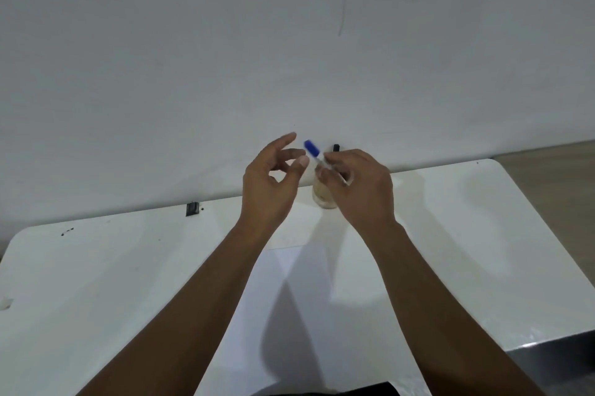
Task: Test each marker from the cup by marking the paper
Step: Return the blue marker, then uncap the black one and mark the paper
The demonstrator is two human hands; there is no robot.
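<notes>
Blue-capped marker [314, 152] held in the air above the cup [323, 197], cap uppermost and tilted toward the wall, barrel passing down into the grip. Cap seated on the barrel; not yet removed. Pinched between fingertips of the right hand [360, 186], which partly hides the cup behind it. Left hand [273, 179] just beside the cap, fingers spread and loosely curled, thumb and forefinger parted, holding nothing, apparently placed to take the cap.

Cup standing near the far edge of the white table [96, 283], close to the wall [289, 25]. 1 black marker tip [336, 148] visible above the right hand, probably standing in the cup; count of further markers not readable.

Paper [309, 315] flat on the table between the 2 forearms, nearer the body. No marks discernible on the exposed part, though shadow covers much of it.

Progress, as a judgement: early. 1 marker drawn, none evidently tested. Remaining: uncap, mark paper, recap, then repeat for each marker left in the cup.
</notes>
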